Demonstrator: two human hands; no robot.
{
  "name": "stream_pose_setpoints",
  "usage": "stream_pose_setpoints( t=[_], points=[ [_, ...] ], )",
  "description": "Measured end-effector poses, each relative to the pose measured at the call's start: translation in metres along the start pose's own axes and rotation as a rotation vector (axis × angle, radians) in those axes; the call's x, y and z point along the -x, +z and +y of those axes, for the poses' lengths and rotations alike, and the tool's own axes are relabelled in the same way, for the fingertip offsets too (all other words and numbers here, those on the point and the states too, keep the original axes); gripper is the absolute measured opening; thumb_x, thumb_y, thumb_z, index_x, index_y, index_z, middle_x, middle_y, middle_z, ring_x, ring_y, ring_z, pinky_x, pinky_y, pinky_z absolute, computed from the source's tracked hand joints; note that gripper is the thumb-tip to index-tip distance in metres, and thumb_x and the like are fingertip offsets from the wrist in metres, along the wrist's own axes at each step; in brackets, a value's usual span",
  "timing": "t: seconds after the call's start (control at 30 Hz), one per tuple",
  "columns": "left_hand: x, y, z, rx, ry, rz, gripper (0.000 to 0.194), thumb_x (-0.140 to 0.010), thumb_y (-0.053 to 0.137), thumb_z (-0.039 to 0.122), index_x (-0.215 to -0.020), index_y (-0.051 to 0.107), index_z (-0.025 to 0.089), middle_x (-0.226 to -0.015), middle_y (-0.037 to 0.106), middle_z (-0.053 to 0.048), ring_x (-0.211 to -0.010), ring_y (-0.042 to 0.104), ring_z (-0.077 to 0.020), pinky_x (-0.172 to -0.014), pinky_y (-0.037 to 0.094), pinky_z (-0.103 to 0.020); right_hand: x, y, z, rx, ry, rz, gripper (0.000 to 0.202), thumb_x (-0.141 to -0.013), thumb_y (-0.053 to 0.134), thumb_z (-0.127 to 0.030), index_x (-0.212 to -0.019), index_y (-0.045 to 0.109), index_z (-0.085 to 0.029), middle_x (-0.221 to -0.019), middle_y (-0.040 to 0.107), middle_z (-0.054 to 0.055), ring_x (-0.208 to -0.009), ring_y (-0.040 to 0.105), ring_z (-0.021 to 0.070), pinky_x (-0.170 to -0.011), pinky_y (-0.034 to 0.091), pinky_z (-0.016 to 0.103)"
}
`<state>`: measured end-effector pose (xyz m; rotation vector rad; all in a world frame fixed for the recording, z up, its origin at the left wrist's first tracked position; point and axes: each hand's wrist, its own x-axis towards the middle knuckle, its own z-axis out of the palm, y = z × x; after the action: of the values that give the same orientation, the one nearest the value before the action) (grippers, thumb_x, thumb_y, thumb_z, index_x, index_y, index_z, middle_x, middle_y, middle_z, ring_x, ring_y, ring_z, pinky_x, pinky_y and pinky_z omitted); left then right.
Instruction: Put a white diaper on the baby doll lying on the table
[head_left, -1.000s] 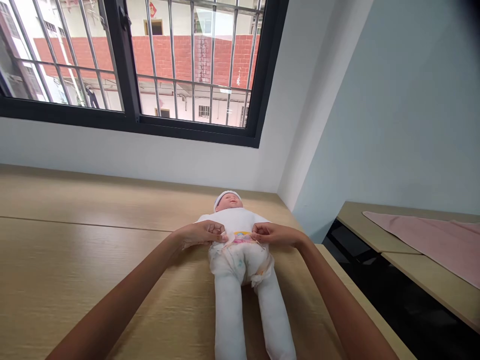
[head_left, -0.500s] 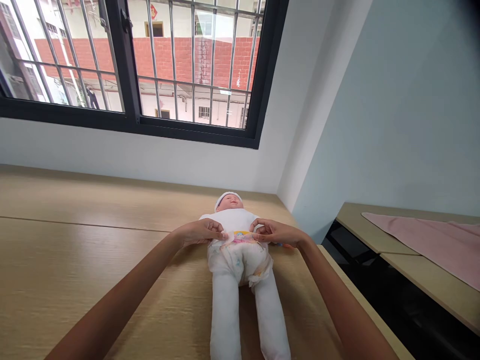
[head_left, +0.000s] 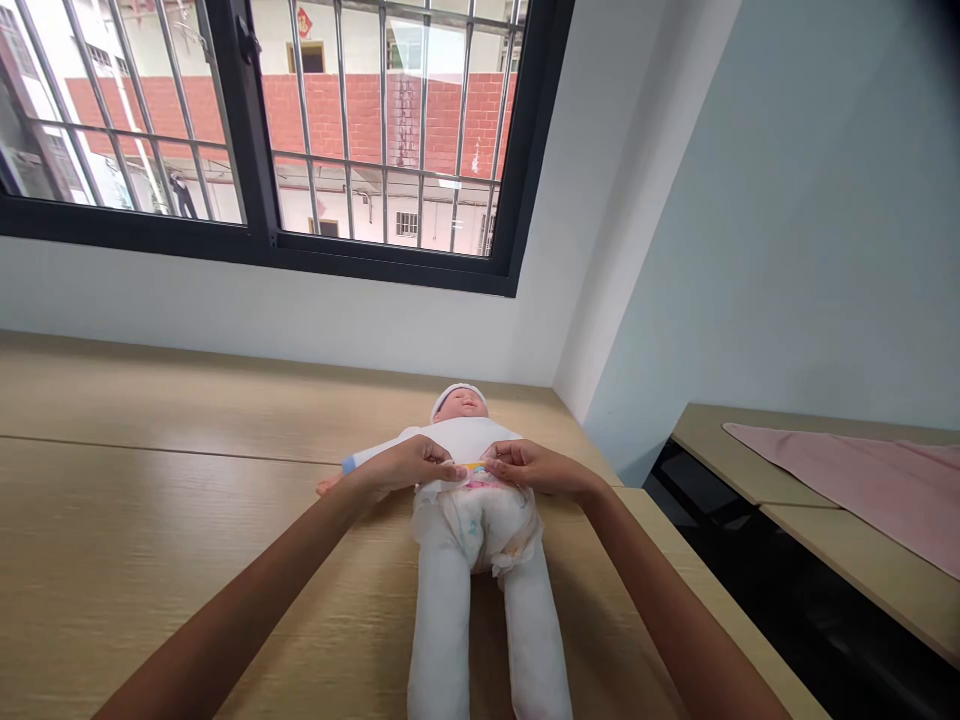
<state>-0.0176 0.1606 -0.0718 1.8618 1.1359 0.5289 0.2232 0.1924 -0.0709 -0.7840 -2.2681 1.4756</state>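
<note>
A baby doll in a white cap and white clothes lies on its back, its head toward the window and its legs toward me. Around its hips is a white diaper with a coloured print and a yellow strip at the waist. My left hand pinches the diaper's waist edge on the left. On the right of the same edge, my right hand pinches it too, a short gap from the left one. The fingers partly hide the waistband.
The doll rests on a wooden table against the wall below a barred window. At the right, a pink cloth lies on a second table with a dark underside.
Both hands have moved closer together along the diaper's waist. The doll's left-side arm with its blue cuff now shows beyond my left wrist, and its legs have shifted slightly left.
</note>
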Motion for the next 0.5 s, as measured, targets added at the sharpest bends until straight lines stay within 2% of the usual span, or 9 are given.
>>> stream_pose_setpoints(
  t=[0.23,0.5],
  points=[
    [-0.004,-0.003,-0.008,0.035,0.005,-0.062,0.053,-0.072,0.066,0.062,-0.061,0.037,0.018,-0.064,0.026,0.005,-0.059,0.019,-0.0098,-0.055,0.011,-0.03,-0.012,-0.001,0.02,0.064,-0.015,0.036,0.05,-0.082,0.057,-0.064,-0.087,0.055,-0.015,-0.076,0.045,-0.001,-0.066,0.037,0.0108,-0.057,0.028,0.023],
    [0.001,0.0,0.004,0.007,0.005,-0.024,0.055,-0.07,0.064,0.065,-0.059,0.04,0.018,-0.063,0.027,0.004,-0.058,0.02,-0.0098,-0.055,0.013,-0.029,-0.007,0.003,0.008,0.061,0.01,0.04,0.05,-0.083,0.057,-0.064,-0.094,0.057,-0.016,-0.078,0.049,0.0,-0.067,0.04,0.0116,-0.057,0.03,0.023]
  ],
)
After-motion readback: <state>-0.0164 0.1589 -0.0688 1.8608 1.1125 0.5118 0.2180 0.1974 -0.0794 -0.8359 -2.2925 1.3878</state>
